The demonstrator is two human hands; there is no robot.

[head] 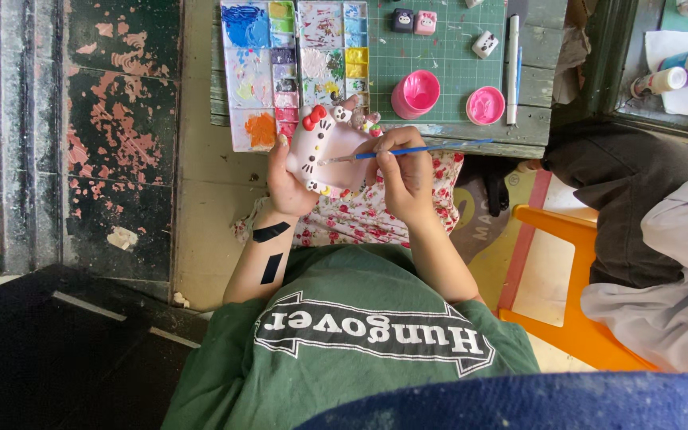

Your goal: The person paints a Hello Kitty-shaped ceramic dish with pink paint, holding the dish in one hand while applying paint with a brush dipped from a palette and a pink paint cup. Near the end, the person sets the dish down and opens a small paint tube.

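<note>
The left hand [287, 185] holds a white cat figure [324, 155] with a red bow, fingers wrapped around its side. The figure is up in the air over the person's lap, just in front of the counter [535, 131]. The right hand [404, 171] is closed around a thin blue paintbrush [408, 150]. The brush tip touches the cat's face.

On the counter, a paint tray [250, 80] lies on the left, with blue, green, yellow and orange paint in its little boxes. Next to it is a green mat [439, 56]. A pink cup [415, 94] stands on the mat, and a pink lid [485, 105] lies near it. Small painted figures [413, 21] sit at the far edge of the mat. A white pen [513, 68] lies beside the mat.

An orange chair [575, 279] stands to the right, and another person in grey and white sits there.
</note>
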